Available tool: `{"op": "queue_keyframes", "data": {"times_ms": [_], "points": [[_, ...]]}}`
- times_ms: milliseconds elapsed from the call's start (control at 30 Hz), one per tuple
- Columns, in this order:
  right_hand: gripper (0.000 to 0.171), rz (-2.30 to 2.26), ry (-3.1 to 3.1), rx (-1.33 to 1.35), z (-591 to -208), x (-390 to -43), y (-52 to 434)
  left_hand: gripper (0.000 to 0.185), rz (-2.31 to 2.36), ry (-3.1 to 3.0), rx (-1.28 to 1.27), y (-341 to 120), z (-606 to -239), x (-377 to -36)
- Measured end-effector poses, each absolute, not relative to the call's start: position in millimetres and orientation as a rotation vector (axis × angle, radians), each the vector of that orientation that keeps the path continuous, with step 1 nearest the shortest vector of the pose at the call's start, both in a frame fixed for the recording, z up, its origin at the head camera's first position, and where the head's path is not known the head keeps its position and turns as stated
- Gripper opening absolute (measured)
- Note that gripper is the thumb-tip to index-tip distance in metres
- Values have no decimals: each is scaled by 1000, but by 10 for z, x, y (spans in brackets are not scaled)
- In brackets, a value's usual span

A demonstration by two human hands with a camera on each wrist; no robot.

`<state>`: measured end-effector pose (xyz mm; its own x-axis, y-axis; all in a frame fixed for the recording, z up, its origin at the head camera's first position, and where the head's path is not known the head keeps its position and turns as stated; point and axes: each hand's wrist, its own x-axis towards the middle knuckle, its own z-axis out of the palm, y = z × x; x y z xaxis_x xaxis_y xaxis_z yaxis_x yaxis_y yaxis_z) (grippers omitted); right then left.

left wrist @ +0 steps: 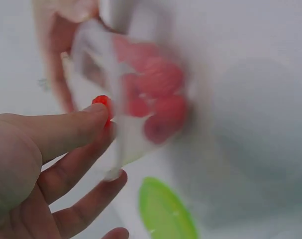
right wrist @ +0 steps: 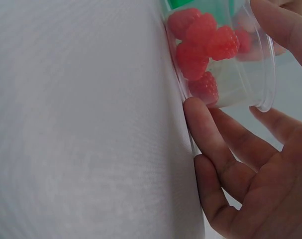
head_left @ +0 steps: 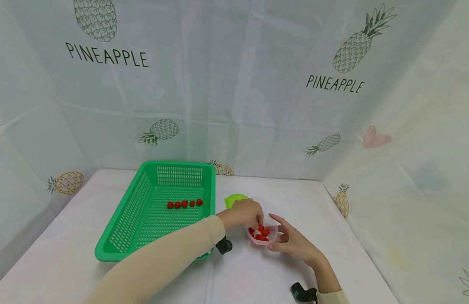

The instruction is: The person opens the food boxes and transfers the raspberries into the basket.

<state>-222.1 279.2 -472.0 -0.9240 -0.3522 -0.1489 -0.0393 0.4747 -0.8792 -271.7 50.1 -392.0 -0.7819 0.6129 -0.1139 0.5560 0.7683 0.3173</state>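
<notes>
Raspberries [head_left: 260, 233] sat in a clear cup [head_left: 271, 237] near the desk's [head_left: 257, 274] middle; the left hand [head_left: 246, 213] pinched one from above, while the right hand's [head_left: 293, 240] relaxed fingers steadied the cup.

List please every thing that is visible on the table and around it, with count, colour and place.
basket: one, green, left half of the table
raspberries in basket: five, red, in a row on its floor
cup: one, clear plastic, right of the basket
raspberries in cup: several, red, exact count unclear
lid: one, light green, behind the cup
table: one, white cloth
backdrop: white, pineapple prints
left hand: over the cup, pinching one raspberry
right hand: fingers against the cup's side
</notes>
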Motion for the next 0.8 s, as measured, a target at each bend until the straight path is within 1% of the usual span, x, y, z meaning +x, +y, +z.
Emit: {"op": "queue_keyframes", "data": {"times_ms": [167, 333, 533, 800], "points": [[99, -1417, 2424, -332, -4718, -2214, 2794, 11, 414, 2754, 956, 369, -3712, -2816], [99, -1398, 2445, -322, -4687, -2215, 2778, 10, 484, 2773, 998, 113, -3434, -2887], [99, -1398, 2443, -319, -4652, -2212, 2754, 12, 588, 2771, 1000, -353, -3146, -2935], [101, -1408, 2446, -299, -4683, -2219, 2780, 17, 554, 2845, 931, -1028, -3032, -3049]]}}
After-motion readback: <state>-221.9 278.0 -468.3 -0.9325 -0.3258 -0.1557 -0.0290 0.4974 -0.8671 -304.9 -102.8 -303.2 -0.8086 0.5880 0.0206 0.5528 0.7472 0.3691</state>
